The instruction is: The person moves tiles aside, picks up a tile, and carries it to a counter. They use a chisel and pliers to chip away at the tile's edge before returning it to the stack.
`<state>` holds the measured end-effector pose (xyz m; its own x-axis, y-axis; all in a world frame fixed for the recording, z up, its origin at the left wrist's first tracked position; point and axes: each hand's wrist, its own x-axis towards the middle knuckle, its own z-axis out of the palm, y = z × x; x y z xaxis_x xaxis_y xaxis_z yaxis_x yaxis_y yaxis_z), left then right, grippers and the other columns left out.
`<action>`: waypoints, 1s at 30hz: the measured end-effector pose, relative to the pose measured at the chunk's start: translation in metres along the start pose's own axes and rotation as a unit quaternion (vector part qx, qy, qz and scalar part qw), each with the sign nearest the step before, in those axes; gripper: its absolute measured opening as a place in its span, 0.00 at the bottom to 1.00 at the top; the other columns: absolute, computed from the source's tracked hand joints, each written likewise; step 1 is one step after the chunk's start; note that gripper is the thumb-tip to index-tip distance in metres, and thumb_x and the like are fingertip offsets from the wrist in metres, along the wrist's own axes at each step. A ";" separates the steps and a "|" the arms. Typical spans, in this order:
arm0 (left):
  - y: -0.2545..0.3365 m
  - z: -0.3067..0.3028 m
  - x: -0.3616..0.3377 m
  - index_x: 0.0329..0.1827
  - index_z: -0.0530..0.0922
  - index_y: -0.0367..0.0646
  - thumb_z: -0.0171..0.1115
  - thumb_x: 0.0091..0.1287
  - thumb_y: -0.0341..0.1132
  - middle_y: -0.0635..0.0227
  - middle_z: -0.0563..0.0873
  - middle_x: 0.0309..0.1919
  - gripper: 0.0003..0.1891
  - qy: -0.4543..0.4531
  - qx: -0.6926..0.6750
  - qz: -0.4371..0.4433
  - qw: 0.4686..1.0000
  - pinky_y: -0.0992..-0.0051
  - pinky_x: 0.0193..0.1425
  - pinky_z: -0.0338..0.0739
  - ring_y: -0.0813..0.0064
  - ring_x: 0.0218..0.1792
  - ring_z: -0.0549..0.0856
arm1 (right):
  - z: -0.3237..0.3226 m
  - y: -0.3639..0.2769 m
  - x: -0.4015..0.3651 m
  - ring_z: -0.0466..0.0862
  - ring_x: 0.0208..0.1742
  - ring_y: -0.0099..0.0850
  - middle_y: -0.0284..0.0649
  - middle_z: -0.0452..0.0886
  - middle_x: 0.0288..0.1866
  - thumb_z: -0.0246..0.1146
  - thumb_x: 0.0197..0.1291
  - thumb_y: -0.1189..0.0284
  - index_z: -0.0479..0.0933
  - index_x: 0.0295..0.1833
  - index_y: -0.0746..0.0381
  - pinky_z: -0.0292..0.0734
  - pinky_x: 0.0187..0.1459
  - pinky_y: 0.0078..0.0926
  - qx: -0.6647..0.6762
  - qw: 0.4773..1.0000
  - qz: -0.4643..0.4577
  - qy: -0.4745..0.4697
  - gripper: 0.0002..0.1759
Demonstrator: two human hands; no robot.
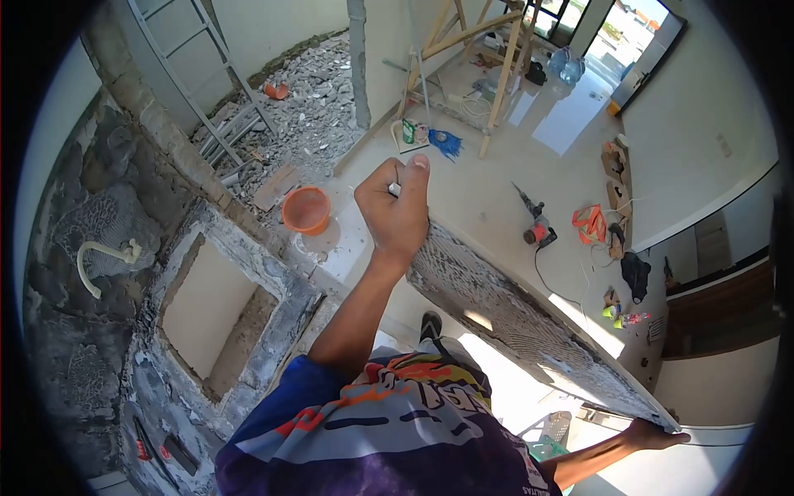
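I hold a long tile (529,326) on edge, its back covered with combed grey mortar. My left hand (397,211) is closed around the tile's upper far end, thumb pointing up. My right hand (653,434) grips the tile's other end at the lower right. The tile hangs in front of my body, over my patterned shirt (397,430). To the left of the tile is a rectangular recess (211,310) in a rough mortar-coated wall.
An orange bucket (306,209) stands on the floor past the recess. A power drill (538,227) and orange straps (589,223) lie on the pale floor. Rubble (318,107), a metal ladder (198,74) and a wooden trestle (492,50) stand farther off. A white pipe (99,256) sticks out of the wall.
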<state>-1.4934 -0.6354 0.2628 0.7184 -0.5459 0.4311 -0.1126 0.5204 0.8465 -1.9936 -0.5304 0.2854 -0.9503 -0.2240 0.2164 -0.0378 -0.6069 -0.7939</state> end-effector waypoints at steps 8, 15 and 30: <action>-0.087 0.030 0.177 0.14 0.64 0.41 0.66 0.68 0.32 0.79 0.67 0.11 0.25 0.101 0.128 0.140 0.977 0.78 0.20 0.53 0.89 0.18 0.61 | 0.217 0.267 -0.079 0.70 0.30 0.24 0.28 0.61 0.19 0.47 0.67 0.34 0.57 0.20 0.52 0.68 0.39 0.25 0.034 0.983 0.147 -0.104 0.35; -0.148 0.015 0.363 0.12 0.63 0.42 0.71 0.62 0.27 0.71 0.64 0.08 0.25 0.127 0.166 0.309 0.928 0.76 0.15 0.49 0.85 0.10 0.59 | 0.376 0.461 -0.226 0.73 0.45 0.34 0.36 0.70 0.35 0.49 0.63 0.33 0.68 0.35 0.57 0.66 0.52 0.43 0.078 0.921 0.320 -0.207 0.35; -0.215 -0.063 0.720 0.10 0.63 0.46 0.67 0.53 0.26 0.69 0.68 0.07 0.21 0.146 0.362 0.467 0.794 0.68 0.13 0.63 0.67 0.07 0.70 | 0.783 0.559 -0.596 0.70 0.69 0.40 0.47 0.70 0.70 0.51 0.58 0.26 0.67 0.70 0.66 0.60 0.70 0.42 -0.007 0.493 0.185 -0.850 0.55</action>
<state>-0.9085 -1.0988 0.3710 0.2067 0.0852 0.9747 -0.9782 0.0372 0.2042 -1.2063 -1.3333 0.1579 0.7394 -0.6398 0.2096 0.0272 -0.2827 -0.9588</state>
